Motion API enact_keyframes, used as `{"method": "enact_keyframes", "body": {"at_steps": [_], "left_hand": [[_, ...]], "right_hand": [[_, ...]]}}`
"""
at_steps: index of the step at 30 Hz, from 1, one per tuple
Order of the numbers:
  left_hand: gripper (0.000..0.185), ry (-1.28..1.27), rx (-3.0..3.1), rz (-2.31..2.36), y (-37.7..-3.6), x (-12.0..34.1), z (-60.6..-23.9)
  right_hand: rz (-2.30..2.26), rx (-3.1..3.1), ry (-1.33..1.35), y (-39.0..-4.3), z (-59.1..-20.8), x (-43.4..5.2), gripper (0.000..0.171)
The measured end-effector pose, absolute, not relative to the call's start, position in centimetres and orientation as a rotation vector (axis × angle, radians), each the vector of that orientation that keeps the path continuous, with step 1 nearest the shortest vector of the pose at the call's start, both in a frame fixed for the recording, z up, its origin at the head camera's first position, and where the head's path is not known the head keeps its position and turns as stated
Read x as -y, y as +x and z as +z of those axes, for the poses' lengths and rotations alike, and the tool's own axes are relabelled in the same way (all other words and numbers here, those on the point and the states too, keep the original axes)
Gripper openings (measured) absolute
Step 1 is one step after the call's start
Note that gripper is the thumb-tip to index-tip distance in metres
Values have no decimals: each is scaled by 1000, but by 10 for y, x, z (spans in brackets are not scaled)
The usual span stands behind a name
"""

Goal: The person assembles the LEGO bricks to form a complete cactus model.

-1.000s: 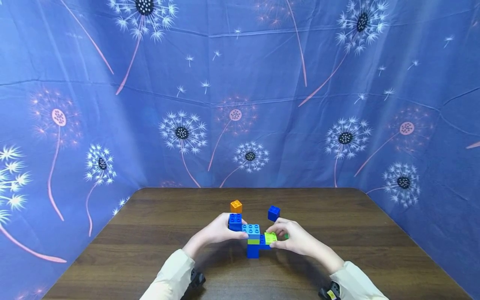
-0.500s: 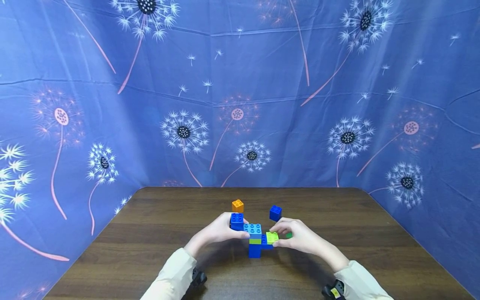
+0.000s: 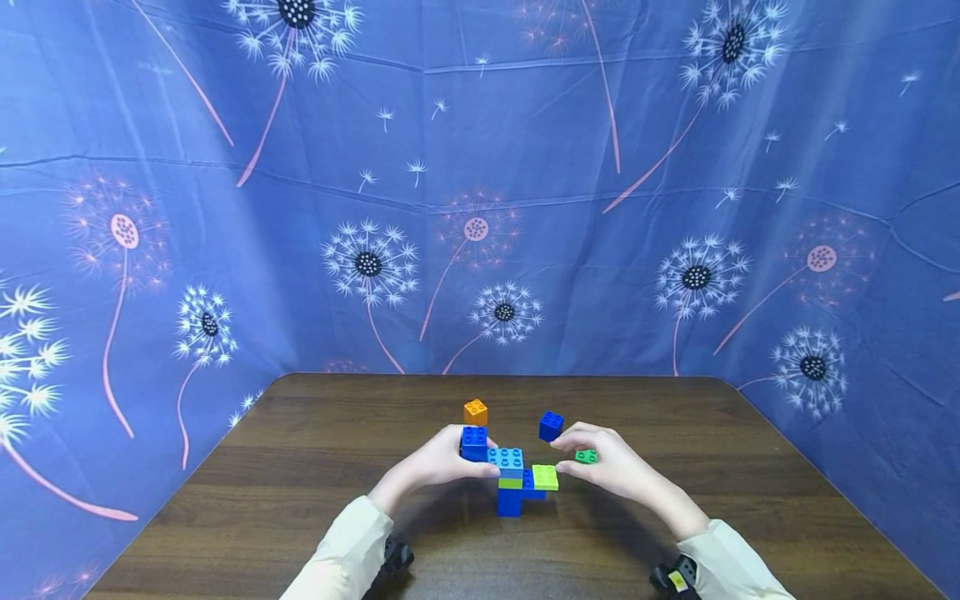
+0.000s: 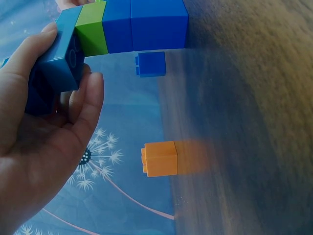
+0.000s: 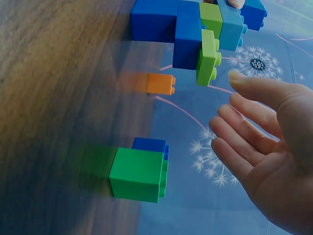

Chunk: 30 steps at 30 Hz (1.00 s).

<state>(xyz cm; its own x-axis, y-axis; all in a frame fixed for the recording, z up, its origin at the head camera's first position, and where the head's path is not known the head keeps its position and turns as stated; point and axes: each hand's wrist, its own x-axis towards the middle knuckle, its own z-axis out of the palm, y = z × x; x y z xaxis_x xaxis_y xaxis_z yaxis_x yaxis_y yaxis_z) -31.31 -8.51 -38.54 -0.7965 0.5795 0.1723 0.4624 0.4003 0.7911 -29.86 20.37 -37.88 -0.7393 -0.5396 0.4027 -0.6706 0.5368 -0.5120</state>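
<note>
Pulled away since the earlier frame, the right hand now sits apart from the lime-green plate, its fingers spread and holding nothing. Nearest are two pale sleeves, a black device at each wrist. Beyond them, a blue base brick stands on the brown table, carrying a blue crosspiece. That plate lies on the crosspiece's right end; a lime-green brick and a light-blue brick stack to its left. The left hand grips the light-blue brick, thumb in front; an upper blue brick rises at that side. Past the right hand is a green brick, then a loose blue brick and an orange brick. Dandelion-printed blue cloth hangs farthest back.
</note>
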Motion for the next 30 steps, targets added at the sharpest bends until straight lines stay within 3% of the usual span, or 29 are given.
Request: {"method": "enact_keyframes", "body": {"at_steps": [14, 30], "left_hand": [[28, 920, -2513, 1363, -288, 83, -356], [31, 919, -2514, 1369, -314, 85, -387]], "right_hand": [[902, 2567, 897, -306, -389, -213, 29], [902, 2547, 826, -316, -398, -225, 31]]}}
